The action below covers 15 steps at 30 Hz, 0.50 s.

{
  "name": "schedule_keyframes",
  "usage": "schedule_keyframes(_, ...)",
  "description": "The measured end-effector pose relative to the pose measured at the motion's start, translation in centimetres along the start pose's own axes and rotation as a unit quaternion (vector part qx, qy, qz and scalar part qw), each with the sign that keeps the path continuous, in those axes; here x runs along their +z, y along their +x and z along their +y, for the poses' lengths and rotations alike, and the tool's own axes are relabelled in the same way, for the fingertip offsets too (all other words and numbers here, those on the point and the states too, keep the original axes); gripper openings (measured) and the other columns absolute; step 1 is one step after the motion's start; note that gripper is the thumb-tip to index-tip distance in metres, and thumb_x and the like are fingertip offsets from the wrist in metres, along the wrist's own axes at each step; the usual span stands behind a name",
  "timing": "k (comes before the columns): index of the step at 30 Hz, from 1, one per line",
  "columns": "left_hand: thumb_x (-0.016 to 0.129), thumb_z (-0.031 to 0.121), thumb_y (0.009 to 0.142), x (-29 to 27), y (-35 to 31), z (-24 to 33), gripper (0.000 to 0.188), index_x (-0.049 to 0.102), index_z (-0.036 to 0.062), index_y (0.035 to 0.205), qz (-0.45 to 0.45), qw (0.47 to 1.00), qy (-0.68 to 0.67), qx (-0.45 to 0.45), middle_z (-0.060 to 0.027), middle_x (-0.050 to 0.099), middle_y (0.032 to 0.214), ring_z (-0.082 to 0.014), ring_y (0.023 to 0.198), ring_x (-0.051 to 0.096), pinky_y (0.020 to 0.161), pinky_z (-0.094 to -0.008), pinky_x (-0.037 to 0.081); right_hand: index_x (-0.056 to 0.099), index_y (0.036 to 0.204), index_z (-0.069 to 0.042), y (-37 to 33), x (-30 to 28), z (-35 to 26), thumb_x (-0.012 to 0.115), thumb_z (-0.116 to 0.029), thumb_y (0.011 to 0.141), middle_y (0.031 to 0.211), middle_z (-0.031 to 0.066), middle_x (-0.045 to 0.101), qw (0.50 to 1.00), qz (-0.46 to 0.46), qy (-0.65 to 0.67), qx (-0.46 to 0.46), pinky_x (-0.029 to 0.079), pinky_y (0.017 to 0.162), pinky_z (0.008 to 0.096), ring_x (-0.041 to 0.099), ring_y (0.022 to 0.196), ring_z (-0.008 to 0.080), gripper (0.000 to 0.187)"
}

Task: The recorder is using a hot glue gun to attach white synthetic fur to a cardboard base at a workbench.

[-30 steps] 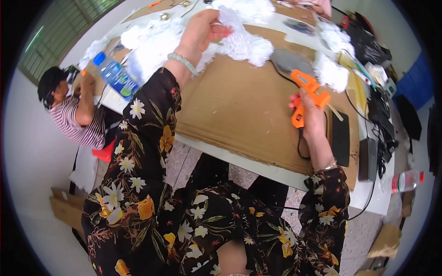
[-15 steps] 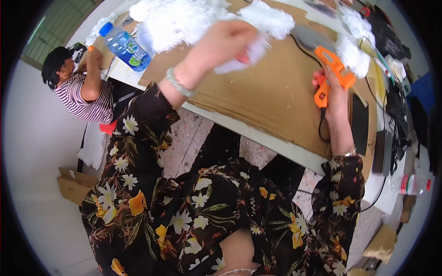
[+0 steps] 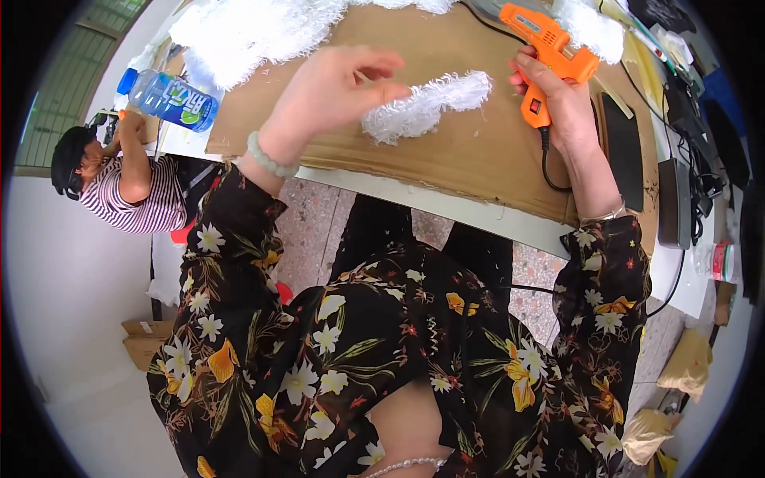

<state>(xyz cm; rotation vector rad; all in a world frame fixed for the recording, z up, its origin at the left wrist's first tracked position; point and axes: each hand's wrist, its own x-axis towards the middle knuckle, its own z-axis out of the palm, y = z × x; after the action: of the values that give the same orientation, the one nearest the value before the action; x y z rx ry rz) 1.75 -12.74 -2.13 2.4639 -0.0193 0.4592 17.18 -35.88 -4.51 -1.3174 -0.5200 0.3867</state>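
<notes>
My right hand (image 3: 562, 99) is wrapped round the handle of an orange hot glue gun (image 3: 550, 48), its nozzle end pointing to the upper left above the cardboard. A black cord leaves the base of the handle. On the brown cardboard (image 3: 494, 163) lies a small white shaggy piece (image 3: 430, 105) with a fringed, fluffy surface. Over its left end hovers my left hand (image 3: 331, 92), with thumb and fingers apart. The thumb tip overlaps the edge of the piece; whether it touches I cannot tell.
White shaggy material (image 3: 247, 36) is heaped along the far left. A blue-capped drink bottle (image 3: 171, 99) lies tilted beside it. At left a person in a striped shirt (image 3: 147, 195) works. On the right are a dark flat pad (image 3: 621, 151), a black box (image 3: 673, 203) and tangled cables.
The white piece, a blur beneath my left hand before, now lies on the cardboard. My left hand has lowered and its fingers have spread. The glue gun stays in my right hand; the view has shifted.
</notes>
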Motion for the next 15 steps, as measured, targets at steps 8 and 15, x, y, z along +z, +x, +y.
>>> schedule_keyframes(8,0.063,0.016,0.075,1.8,0.5,1.1,0.029,0.059,0.0094,0.103,-0.041,0.994,0.079,0.060,-0.0078,0.061,0.070,-0.0236,0.060,0.056,0.059,-0.0298,0.045,0.054,0.102,0.002,-1.0,1.7,-1.2,0.058,-0.014,0.085,0.090,0.0124,0.061,0.994,-0.095,0.040,0.032,0.052,0.070,0.0321,0.063,0.078,0.0198,0.024)
schedule_keyframes(15,0.054,0.008,0.083,2.7,3.1,-2.0,0.020,0.059,0.0031,0.102,-0.073,0.988,-0.120,-0.067,-0.0045,0.059,0.071,-0.0102,0.063,0.053,0.058,-0.0251,0.043,0.053,0.102,0.001,-0.1,1.8,-0.8,0.059,-0.016,0.086,0.091,0.0101,0.060,0.996,-0.084,0.040,0.015,0.053,0.075,0.0347,0.063,0.083,0.0209,0.024)
